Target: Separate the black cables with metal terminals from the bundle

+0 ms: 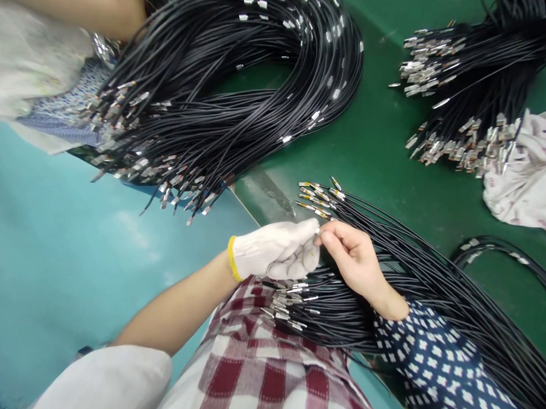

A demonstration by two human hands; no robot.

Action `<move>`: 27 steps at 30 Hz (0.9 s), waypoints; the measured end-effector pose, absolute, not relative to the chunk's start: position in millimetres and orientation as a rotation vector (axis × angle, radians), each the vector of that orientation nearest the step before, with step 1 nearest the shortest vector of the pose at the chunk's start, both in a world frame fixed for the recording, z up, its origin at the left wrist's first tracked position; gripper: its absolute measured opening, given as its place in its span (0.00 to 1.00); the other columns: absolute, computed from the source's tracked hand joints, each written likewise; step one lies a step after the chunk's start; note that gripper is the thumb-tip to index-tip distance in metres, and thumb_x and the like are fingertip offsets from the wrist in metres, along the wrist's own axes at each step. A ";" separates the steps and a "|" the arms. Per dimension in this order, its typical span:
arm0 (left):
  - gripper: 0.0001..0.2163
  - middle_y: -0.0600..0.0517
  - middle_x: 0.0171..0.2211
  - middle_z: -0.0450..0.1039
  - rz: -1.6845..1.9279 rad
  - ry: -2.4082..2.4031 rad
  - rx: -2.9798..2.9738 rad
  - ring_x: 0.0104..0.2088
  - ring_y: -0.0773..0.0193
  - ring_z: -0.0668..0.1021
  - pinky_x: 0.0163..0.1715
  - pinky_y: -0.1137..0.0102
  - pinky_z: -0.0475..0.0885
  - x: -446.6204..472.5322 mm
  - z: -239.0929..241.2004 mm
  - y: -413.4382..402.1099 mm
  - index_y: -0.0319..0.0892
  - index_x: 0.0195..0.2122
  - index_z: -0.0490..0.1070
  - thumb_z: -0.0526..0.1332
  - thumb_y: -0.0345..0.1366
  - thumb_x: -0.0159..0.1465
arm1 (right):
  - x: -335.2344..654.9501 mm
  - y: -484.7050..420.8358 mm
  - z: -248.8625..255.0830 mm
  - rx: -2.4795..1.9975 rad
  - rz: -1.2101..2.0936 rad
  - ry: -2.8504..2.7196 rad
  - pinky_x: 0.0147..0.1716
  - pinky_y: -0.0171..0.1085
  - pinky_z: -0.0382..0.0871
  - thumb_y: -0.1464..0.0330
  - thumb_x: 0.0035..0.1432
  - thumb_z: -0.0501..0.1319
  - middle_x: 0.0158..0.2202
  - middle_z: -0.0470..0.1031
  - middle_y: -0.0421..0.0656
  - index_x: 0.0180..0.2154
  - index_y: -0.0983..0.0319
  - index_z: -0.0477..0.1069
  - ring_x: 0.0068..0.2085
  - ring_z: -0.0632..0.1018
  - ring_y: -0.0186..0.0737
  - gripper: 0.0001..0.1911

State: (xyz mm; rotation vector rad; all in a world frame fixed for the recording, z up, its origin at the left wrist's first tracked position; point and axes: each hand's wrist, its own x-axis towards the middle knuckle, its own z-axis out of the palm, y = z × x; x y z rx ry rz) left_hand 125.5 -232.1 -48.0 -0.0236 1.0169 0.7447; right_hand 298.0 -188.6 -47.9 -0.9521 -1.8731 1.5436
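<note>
My left hand (279, 250) wears a white knitted glove with a yellow cuff and is closed, its fingers curled. My bare right hand (354, 258) is closed in a pinch. Their fingertips meet over a small silvery piece (318, 231), mostly hidden between them. Beneath my hands lies a bundle of black cables (336, 310) with metal terminals, its ends by the checked apron (261, 356). Another bundle of black cables (391, 223) runs just behind my right hand, its metal-tipped ends (318, 199) pointing left.
A large looped bundle of black cables (269, 108) lies on the green table (379, 157), beside another person's arm (97, 13). More terminated cables (458, 100), a patterned white cloth (529, 181) and a small cable loop (487, 246) are at the right.
</note>
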 end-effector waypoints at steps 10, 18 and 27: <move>0.10 0.51 0.26 0.77 0.822 0.897 -0.189 0.26 0.71 0.78 0.25 0.79 0.73 132.2 -40.6 -231.3 0.38 0.28 0.74 0.70 0.38 0.60 | 302.1 -189.6 -49.8 -0.980 1.581 -1.821 0.31 0.36 0.71 0.60 0.65 0.60 0.28 0.78 0.42 0.31 0.60 0.76 0.31 0.76 0.39 0.14; 0.07 0.51 0.28 0.77 0.814 0.862 -0.207 0.27 0.71 0.79 0.25 0.79 0.73 133.2 -46.7 -231.5 0.38 0.31 0.75 0.71 0.35 0.59 | 299.0 -193.8 -47.1 -1.039 1.447 -1.803 0.26 0.33 0.72 0.65 0.62 0.61 0.26 0.79 0.42 0.28 0.61 0.76 0.29 0.78 0.38 0.11; 0.09 0.51 0.29 0.77 0.778 0.869 -0.231 0.27 0.71 0.79 0.28 0.79 0.75 132.4 -45.3 -232.7 0.37 0.32 0.76 0.72 0.35 0.57 | 299.0 -194.8 -47.5 -1.013 1.421 -1.801 0.23 0.30 0.69 0.69 0.62 0.61 0.25 0.78 0.41 0.28 0.61 0.75 0.27 0.76 0.36 0.10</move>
